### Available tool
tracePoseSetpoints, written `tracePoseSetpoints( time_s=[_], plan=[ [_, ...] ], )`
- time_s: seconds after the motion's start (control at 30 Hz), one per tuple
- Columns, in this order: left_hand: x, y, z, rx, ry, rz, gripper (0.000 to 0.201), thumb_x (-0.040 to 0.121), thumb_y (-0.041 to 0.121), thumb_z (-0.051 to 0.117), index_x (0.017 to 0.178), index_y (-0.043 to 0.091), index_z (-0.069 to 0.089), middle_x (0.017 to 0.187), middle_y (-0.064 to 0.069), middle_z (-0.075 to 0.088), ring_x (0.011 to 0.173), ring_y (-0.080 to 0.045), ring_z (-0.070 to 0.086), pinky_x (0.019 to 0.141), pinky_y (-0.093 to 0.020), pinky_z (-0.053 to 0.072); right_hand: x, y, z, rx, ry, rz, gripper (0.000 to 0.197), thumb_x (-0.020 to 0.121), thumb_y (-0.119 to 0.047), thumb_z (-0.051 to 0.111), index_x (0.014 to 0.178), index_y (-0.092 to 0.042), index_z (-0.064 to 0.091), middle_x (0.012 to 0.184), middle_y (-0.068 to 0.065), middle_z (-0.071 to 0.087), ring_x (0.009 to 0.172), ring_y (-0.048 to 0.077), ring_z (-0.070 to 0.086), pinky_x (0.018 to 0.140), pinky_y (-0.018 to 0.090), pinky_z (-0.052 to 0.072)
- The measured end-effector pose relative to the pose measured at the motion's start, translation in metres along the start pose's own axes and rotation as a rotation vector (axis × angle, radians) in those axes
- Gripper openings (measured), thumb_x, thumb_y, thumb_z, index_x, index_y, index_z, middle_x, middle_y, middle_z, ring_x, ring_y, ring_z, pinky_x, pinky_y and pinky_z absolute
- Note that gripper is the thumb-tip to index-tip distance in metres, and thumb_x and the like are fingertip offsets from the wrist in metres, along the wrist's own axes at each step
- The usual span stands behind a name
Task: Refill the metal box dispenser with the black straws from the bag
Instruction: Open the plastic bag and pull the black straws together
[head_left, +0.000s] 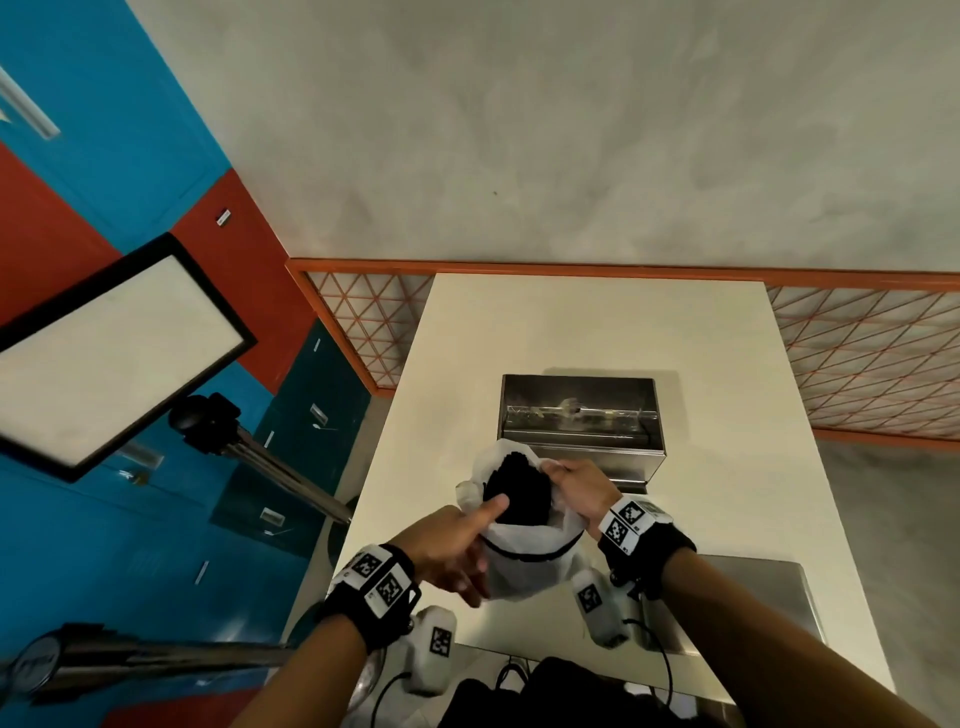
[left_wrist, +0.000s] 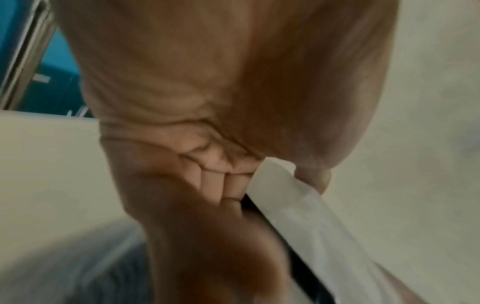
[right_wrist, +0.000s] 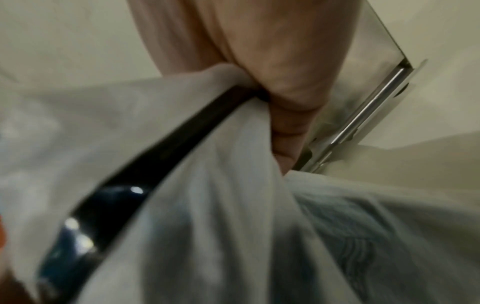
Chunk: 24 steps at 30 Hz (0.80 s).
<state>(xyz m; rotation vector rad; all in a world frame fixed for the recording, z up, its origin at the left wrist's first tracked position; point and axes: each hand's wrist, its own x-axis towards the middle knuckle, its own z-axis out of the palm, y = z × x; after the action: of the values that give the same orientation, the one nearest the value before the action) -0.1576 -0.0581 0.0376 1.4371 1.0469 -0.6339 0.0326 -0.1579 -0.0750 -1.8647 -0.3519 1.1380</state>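
A white plastic bag (head_left: 524, 569) full of black straws (head_left: 517, 491) is held upright above the near part of the white table (head_left: 727, 493). My left hand (head_left: 457, 540) grips the bag's left side, thumb lying across its open mouth. My right hand (head_left: 571, 483) pinches the bag's right rim; in the right wrist view my fingers (right_wrist: 283, 98) clamp the white bag (right_wrist: 207, 185) beside a black straw (right_wrist: 145, 164). In the left wrist view my curled fingers (left_wrist: 221, 181) hold the bag's edge (left_wrist: 293, 205). The open metal box dispenser (head_left: 579, 421) stands just behind the bag.
A flat metal lid (head_left: 748, 597) lies on the table's near right corner. A tripod-mounted light panel (head_left: 109, 353) and its legs (head_left: 291, 478) stand left of the table. An orange lattice railing (head_left: 857, 364) runs behind it. Blue and red lockers (head_left: 104, 156) line the left.
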Motion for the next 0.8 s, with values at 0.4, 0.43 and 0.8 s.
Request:
tracePoseSetpoints(
  time_s=[0.4,0.43,0.8],
  plan=[
    [0.026,-0.004,0.003,-0.468,-0.080,0.229,0.036,0.098,-0.007,0.040,0.130,-0.005,0.057,0.108,-0.032,0.072,0.101,-0.050,0.070,0.094,-0.074,0.047,-0.056,-0.036,-0.013,0.063,-0.195,0.185,0.042,0.089,-0.049,0.065,0.120,-0.021,0.062,0.116,0.006,0.067,0.100,0.031,0.066,0.062,0.043,0.060],
    [0.027,-0.004,0.005,-0.482,-0.050,0.243,0.039,0.096,-0.012,0.037,0.129,-0.004,0.056,0.102,-0.030,0.074,0.095,-0.049,0.072,0.092,-0.074,0.049,-0.057,-0.034,-0.014,0.049,-0.240,0.202,0.042,0.089,-0.045,0.067,0.123,-0.021,0.060,0.118,0.008,0.065,0.100,0.033,0.066,0.065,0.047,0.061],
    [0.040,-0.013,0.012,-0.722,0.139,0.366,0.061,0.084,-0.030,0.041,0.130,0.005,0.059,0.119,-0.021,0.072,0.103,-0.037,0.073,0.082,-0.055,0.061,-0.052,-0.031,-0.001,0.567,-0.200,0.092,0.056,0.077,0.030,0.035,0.117,-0.002,0.058,0.101,0.021,0.063,0.090,0.032,0.067,0.075,0.043,0.057]
  ],
)
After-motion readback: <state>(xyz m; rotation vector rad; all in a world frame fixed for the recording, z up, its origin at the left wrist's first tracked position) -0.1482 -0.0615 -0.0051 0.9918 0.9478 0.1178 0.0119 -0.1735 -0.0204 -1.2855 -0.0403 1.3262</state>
